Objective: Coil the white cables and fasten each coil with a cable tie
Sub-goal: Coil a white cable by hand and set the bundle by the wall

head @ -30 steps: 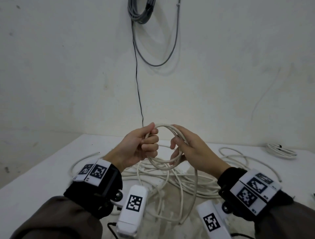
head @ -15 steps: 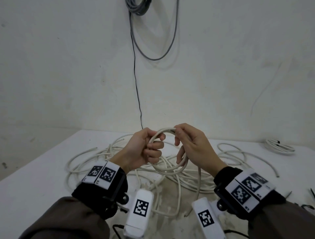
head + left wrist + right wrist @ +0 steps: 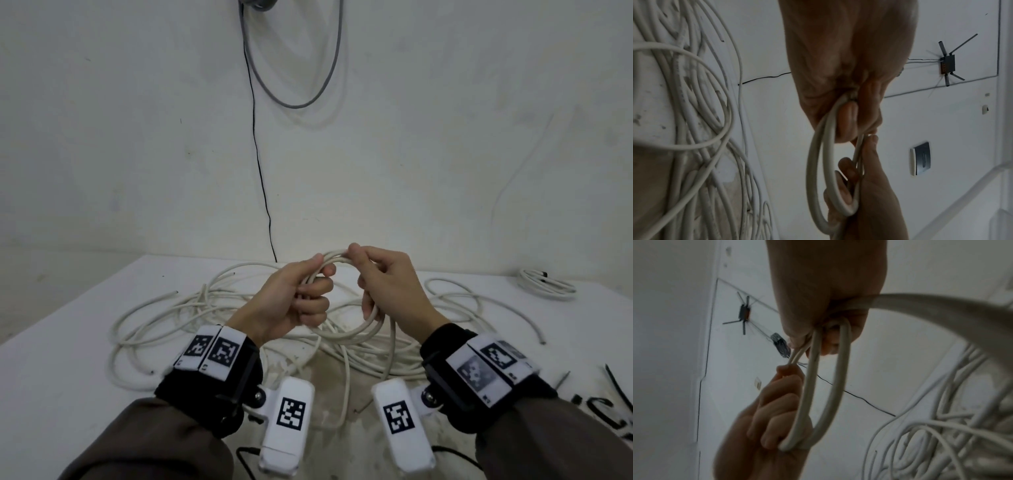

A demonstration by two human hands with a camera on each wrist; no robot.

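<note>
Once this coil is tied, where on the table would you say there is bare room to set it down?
Bare patches: the table's near-left corner, left of the loose white cables; and the far-right stretch between that tangle and the small finished coil. Crowded: the middle, under the left hand and right hand, and the near-right edge with black cable ties.

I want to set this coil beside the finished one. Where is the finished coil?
In the head view the finished coil lies at the table's far right, near the wall, apart from the loose cable pile and right of the right hand.
</note>
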